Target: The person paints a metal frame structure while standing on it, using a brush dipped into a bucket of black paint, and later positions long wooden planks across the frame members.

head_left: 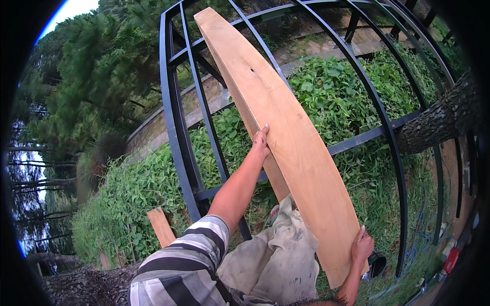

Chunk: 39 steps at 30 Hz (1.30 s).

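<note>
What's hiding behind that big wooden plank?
Behind the plank you can see black metal bars and green plants. Both hands, left and right, grip its edges. Whatever sits directly behind it is covered.

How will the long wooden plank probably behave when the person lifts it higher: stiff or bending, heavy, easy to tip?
The wooden plank looks thick and solid, so it is probably stiff and rather heavy. The left hand and right hand both grip its lower half, so the long upper end may swing or tip sideways against the black metal frame.
</note>
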### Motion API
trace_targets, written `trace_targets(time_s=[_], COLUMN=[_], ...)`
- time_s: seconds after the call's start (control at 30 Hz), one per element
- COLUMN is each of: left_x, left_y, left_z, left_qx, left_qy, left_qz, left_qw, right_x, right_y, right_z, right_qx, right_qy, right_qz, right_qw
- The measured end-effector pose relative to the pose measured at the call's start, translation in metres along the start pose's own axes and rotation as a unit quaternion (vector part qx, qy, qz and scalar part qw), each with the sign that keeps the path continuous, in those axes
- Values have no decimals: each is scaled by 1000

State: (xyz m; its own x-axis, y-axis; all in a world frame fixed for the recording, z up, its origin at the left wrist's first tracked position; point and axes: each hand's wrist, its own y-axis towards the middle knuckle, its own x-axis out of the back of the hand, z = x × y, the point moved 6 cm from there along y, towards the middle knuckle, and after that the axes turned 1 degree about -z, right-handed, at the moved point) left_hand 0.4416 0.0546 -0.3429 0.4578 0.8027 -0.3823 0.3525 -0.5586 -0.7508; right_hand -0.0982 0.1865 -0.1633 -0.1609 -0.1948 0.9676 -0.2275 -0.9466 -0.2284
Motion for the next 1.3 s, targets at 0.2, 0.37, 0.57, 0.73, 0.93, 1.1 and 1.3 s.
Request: trace_targets(time_s=[0.2, 0.37, 0.57, 0.73, 0.93, 1.1, 1.3], left_x=[51, 159, 260, 258, 288, 290, 237], left_y=[-30, -109, -193, -208, -186, -179, -165], left_z=[4, 96, 222, 281, 318, 369, 417], left_qx=[-20, 72, 211, 261, 229, 256, 204], left_qy=[72, 126, 117, 175, 242, 206, 65], left_qz=[-38, -107, -214, -167, -183, -170, 47], left_qw=[996, 984, 947, 935, 925, 929, 976], right_x=[-24, -48, -124, -184, -161, -255, -312], right_y=[18, 29, -9, -58, -60, -68, -61], right_z=[-5, -13, -13, -17, 5, -30, -57], right_qx=[5, 24, 58, 30, 17, 11, -48], right_qy=[-3, -17, 92, 73, 158, 185, 181], right_qz=[52, 109, 224, 239, 99, 204, 230], right_qw=[999, 994, 969, 968, 982, 961, 955])
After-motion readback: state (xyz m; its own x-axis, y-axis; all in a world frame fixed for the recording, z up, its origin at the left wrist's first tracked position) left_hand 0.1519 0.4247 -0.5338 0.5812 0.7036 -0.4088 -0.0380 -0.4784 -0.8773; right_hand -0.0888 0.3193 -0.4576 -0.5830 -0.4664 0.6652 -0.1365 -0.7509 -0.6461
